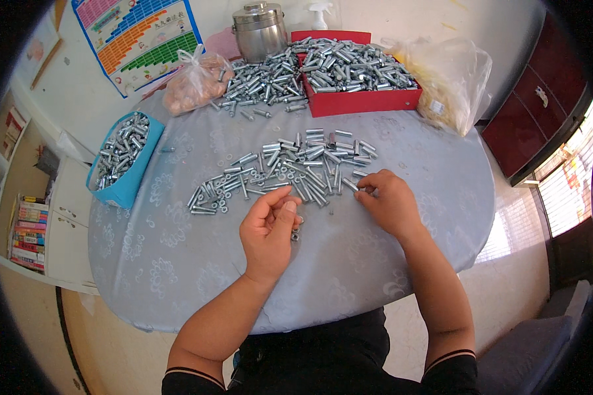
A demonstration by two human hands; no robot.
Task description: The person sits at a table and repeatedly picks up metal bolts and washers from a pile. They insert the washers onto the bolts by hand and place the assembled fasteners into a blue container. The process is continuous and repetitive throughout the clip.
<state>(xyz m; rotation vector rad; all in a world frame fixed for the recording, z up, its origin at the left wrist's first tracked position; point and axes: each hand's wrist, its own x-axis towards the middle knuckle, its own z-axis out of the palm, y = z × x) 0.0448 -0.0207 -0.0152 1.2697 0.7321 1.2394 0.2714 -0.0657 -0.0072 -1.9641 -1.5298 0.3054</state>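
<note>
On the table before me lies a loose pile of silvery hardware: smooth metal sleeves (315,139), thin bolts (314,191), hex nuts (223,203) and flat washers (281,176). My right hand (392,205) is at the pile's right edge, its thumb and fingers closed around the near end of a metal sleeve (350,184). At the near side of the pile, my left hand (268,230) has curled fingers with the thumb against them; what they hold, if anything, is hidden. A few nuts (295,235) show just beside the left thumb.
A blue bin (124,191) of assembled bolts stands left. At the back are a bag of brown round things (190,89), heaped bolts (265,78), a steel pot (260,33), a full red box (366,101) and a clear plastic bag (456,79). A chair (527,349) is lower right.
</note>
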